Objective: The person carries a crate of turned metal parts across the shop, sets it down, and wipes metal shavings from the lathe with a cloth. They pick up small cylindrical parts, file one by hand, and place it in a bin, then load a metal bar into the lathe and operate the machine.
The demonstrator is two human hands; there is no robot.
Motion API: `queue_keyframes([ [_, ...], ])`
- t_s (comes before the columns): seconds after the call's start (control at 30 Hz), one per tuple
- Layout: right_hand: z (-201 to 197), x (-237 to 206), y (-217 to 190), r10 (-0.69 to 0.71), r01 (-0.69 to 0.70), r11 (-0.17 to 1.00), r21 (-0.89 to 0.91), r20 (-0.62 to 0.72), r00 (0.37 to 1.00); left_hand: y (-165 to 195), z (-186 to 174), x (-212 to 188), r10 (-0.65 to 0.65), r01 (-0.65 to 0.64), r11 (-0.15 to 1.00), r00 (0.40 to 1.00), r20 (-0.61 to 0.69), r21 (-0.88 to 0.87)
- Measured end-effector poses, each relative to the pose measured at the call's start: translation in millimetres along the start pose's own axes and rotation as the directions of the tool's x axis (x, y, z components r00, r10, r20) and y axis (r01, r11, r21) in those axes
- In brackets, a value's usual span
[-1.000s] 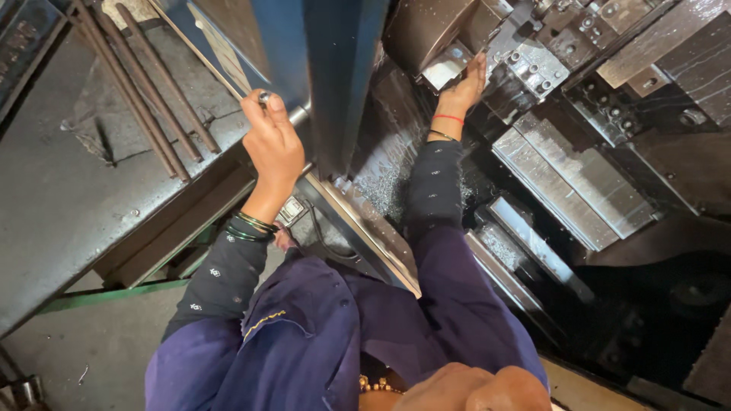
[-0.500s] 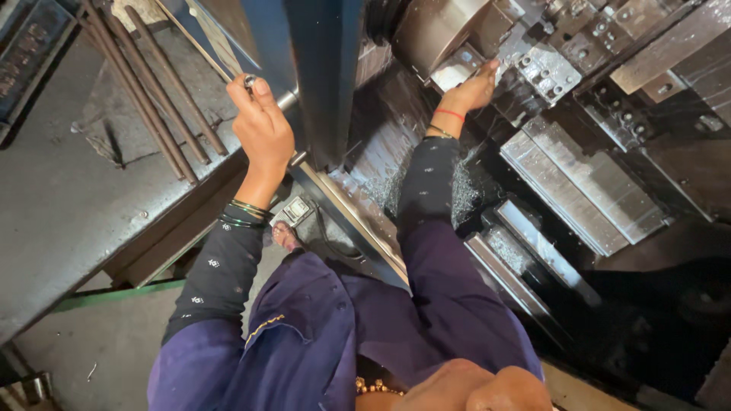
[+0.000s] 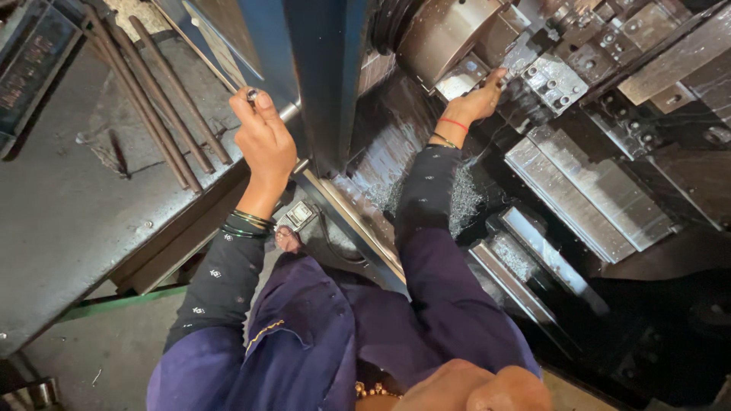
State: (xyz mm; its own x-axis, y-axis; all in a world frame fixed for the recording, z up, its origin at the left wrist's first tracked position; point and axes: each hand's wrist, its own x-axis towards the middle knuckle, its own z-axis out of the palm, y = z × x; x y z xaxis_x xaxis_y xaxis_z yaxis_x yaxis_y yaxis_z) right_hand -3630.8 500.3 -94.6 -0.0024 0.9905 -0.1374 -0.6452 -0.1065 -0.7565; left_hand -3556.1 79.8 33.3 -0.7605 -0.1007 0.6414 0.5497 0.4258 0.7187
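Note:
My left hand [image 3: 265, 144] is raised beside the blue machine door [image 3: 324, 68] and pinches a small metal ring-shaped part [image 3: 252, 94] between thumb and fingers. My right hand [image 3: 476, 99] reaches deep into the lathe, fingers at the gap between the steel chuck [image 3: 438, 34] and the tool block [image 3: 552, 80]. Whether it grips anything there is hidden. Metal shavings [image 3: 461, 202] cling around my right sleeve.
Several long rusty rods [image 3: 156, 106] lie on the grey metal bench [image 3: 68, 221] at left. Ribbed steel way covers [image 3: 586, 186] run through the machine bed at right. A small pedal box [image 3: 297, 217] sits by my foot on the floor.
The view has shifted slightly. My right hand has pushed a little further toward the chuck, and my left hand stays raised by the door with the small part.

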Motion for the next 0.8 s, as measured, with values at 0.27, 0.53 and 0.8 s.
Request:
queue_keyframes([
  [0.27,0,1,4,-0.040,0.039,0.999,-0.009,-0.058,0.998,1,-1,0,0.001,-0.002,1.000,1.000,-0.014,-0.015],
  [0.53,0,-4,4,0.007,-0.001,0.990,0.144,-0.036,0.999,-2,1,-2,0.016,-0.015,1.000,0.999,-0.050,0.007],
  [0.8,4,-13,-10,-0.013,0.016,0.997,0.078,-0.030,0.999,0,3,-2,-0.010,0.010,1.000,0.997,-0.072,0.000],
])
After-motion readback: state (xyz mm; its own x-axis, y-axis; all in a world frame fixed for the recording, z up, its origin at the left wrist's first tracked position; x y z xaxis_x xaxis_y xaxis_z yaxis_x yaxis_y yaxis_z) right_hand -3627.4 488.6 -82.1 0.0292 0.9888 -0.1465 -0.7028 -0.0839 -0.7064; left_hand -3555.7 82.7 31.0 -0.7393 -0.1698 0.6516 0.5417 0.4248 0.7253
